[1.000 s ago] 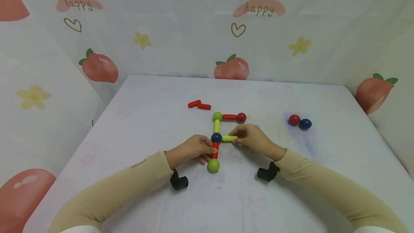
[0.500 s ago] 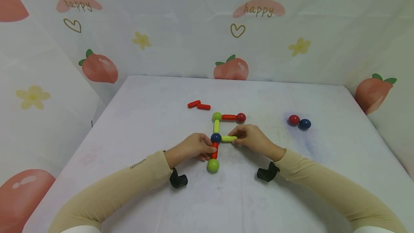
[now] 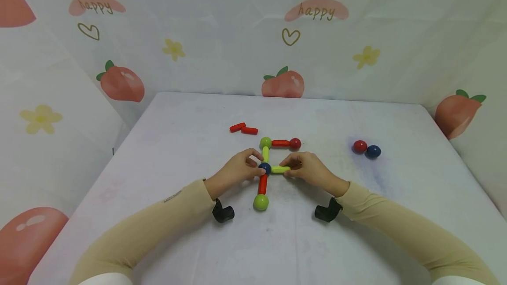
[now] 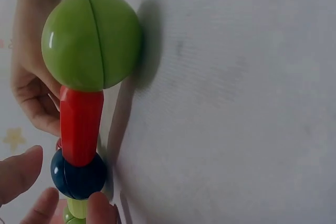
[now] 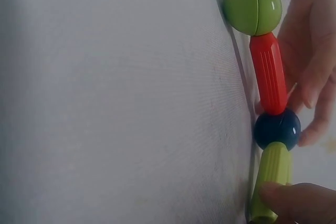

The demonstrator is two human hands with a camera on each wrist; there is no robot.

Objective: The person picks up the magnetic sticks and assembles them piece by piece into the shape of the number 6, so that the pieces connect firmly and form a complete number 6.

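A build of magnetic rods and balls lies on the table. Its blue ball [image 3: 265, 169] joins a yellow-green rod [image 3: 265, 154] going up, a red rod [image 3: 263, 184] going down and a second yellow-green rod [image 3: 279, 169] pointing right. Green balls [image 3: 261, 202] sit at the lower end and the upper corner. My left hand [image 3: 240, 167] is around the blue ball, thumb and fingers apart in the left wrist view; contact is hard to tell. My right hand [image 3: 310, 169] pinches the free end of the right-pointing rod, its thumb [image 5: 294, 198] along it.
From the upper green ball [image 3: 266, 143] a red rod [image 3: 281, 143] leads to a red ball [image 3: 295, 144]. Two loose red rods [image 3: 249, 130] lie behind. To the right, a loose red ball [image 3: 360, 146] touches a blue one [image 3: 373, 151]. A printed cloth hangs behind the table.
My left hand has let go of the lower red rod and moved up to the blue ball. The right hand stays on its yellow-green rod.
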